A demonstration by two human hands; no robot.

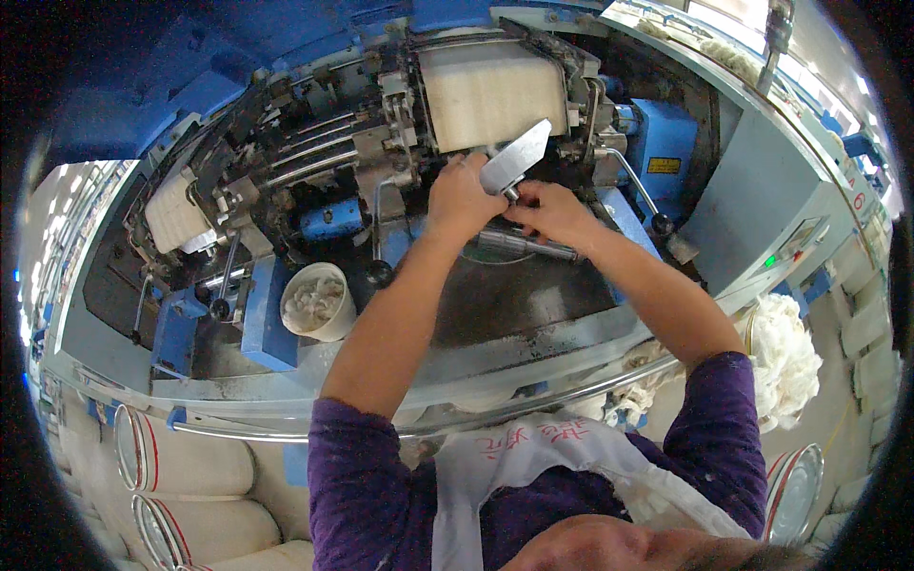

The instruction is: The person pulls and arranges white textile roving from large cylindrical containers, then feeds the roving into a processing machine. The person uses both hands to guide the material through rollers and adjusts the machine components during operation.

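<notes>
A flat silver metal plate (519,157) with a slanted end is tilted up in front of the machine. My left hand (460,202) is closed around its near left end. From its underside sticks a short round metal stud (512,191), which the bent fingers of my right hand (555,215) pinch. Behind the plate hangs a wide cream fabric-covered pad (493,93) in the machine's frame. Under my hands lies a dark metal bed (486,300), with a ribbed metal cylinder (524,245) just below my right hand. My palms hide part of the plate.
A white bucket (339,322) of fluffy fibre stands left of my left forearm. Levers with black knobs (379,274) (663,225) flank my arms. A metal rail (495,416) runs along the machine's front. Cans (195,455) stand at lower left; loose white fibre (784,362) hangs at right.
</notes>
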